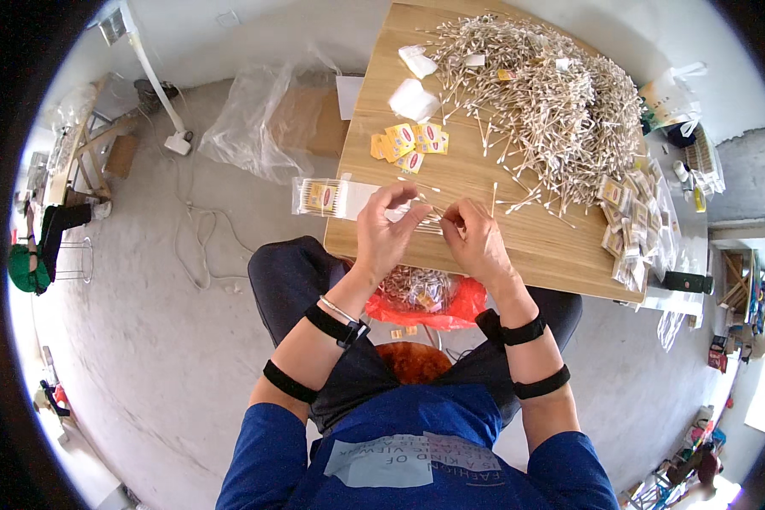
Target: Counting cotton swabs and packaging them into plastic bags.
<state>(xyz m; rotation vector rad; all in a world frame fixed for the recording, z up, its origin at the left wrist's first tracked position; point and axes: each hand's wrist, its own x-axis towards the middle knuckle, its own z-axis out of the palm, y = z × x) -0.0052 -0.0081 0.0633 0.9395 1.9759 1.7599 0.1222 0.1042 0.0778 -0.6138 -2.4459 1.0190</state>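
At the near edge of the wooden table, my left hand (382, 231) and my right hand (480, 242) face each other, with thumb and fingers of both brought together. A few cotton swabs (431, 223) lie crosswise between them, gripped at either end. To the left of my left hand, a clear packet (318, 197) holds a row of swabs and a yellow card, jutting past the table's left edge. A white strip (361, 198) runs from it toward my left fingers, which partly hide it. Loose swabs lie just beyond my fingertips.
A large heap of cotton swabs (552, 102) covers the table's far right. Yellow cards (408, 143) and white pads (413, 100) lie at the far left. Filled packets (629, 221) are piled at the right edge. A red bag (459, 308) with swabs hangs below the near edge.
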